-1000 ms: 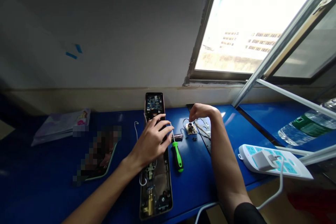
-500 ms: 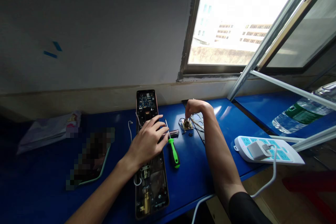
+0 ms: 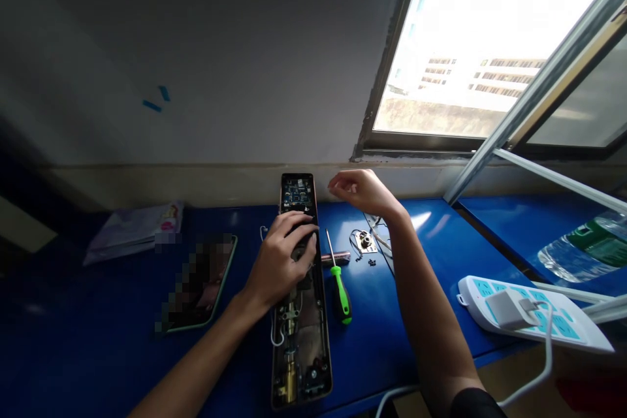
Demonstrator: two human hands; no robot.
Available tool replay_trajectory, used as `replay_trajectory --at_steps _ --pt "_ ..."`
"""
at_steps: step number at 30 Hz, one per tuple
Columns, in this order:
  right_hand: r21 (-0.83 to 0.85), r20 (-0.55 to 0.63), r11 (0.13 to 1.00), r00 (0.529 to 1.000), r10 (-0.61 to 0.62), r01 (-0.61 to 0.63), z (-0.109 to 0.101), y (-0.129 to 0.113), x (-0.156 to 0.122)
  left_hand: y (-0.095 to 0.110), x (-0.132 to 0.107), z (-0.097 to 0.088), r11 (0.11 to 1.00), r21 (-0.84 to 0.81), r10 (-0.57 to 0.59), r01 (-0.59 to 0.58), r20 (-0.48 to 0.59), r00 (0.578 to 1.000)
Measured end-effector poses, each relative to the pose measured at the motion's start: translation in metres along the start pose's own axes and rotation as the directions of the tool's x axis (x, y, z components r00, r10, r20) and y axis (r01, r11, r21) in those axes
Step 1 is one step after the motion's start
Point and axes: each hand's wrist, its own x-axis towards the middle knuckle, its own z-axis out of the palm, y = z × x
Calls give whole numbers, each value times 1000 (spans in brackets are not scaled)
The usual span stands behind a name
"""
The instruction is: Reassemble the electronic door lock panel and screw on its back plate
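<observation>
A long black casing [image 3: 309, 313], which looks like an opened electronic door lock, lies lengthwise before me with a blue circuit board [image 3: 298, 191] at its far end and brass parts at its near end. Across its middle rests my left hand [image 3: 287, 255], fingers spread and slightly bent, covering what is beneath. My right hand [image 3: 360, 189] is raised beside the casing's far end, its fingers bent and pressed together; anything between them is too small or hidden to tell. A green-and-black screwdriver [image 3: 340, 294] lies right of the casing, its shaft over a shiny cylinder [image 3: 343, 258].
Right of the screwdriver lie a small square board [image 3: 366, 241] with wires and several tiny dark screws [image 3: 372, 262]. A phone [image 3: 210, 294] and a plastic packet [image 3: 132, 232] are on the left. A power strip [image 3: 529, 313] with a plugged charger and a bottle [image 3: 582, 248] are right, near metal bars.
My right hand has lifted off the small board and moved up and left towards the casing's far end. My left hand stays on the casing. The whole view has shifted slightly.
</observation>
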Motion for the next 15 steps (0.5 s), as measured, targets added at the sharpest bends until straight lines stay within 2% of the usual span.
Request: replay_trajectory --at_steps 2,4,9,15 --pt "6 -40 1000 999 -30 30 7 -9 2 -6 -5 -1 998 42 -44 46 -52 998" --pt "-6 -14 999 999 -43 43 15 -16 4 -11 -9 -1 994 71 -82 87 -79 994" --pt "-84 178 996 984 12 3 35 -31 4 -15 -14 2 983 53 -171 175 -78 982" --pt "-198 341 975 926 164 -99 51 -40 6 -15 -14 2 982 15 -189 190 -71 979"
